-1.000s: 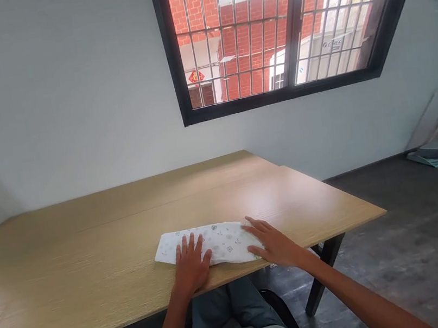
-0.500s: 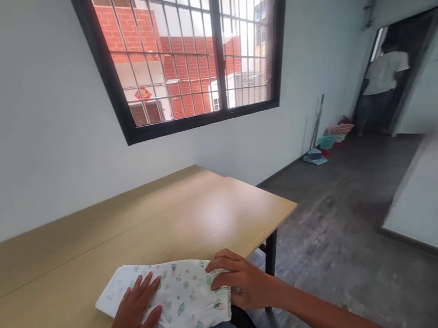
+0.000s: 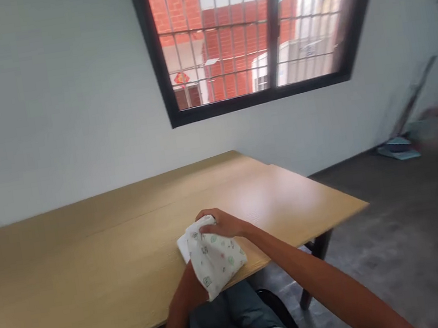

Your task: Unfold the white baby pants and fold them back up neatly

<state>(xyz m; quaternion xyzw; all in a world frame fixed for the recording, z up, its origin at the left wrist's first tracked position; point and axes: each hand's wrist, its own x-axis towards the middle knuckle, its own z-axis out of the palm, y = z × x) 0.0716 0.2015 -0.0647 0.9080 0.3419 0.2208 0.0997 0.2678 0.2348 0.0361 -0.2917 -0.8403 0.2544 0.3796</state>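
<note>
The right hand pinches the top edge of the printed white cloth, fingers closed on it, and holds it folded over the left hand. The left hand is mostly hidden under the cloth, so I cannot tell its fingers. The cloth is at the near edge of the wooden table, w/ 1 corner hanging over the edge.

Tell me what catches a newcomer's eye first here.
A white patterned cloth lies bunched at the near edge of the wooden table, with the right hand gripping its top and the left hand mostly hidden beneath it. Above, a black-framed barred window shows red brick.
</note>
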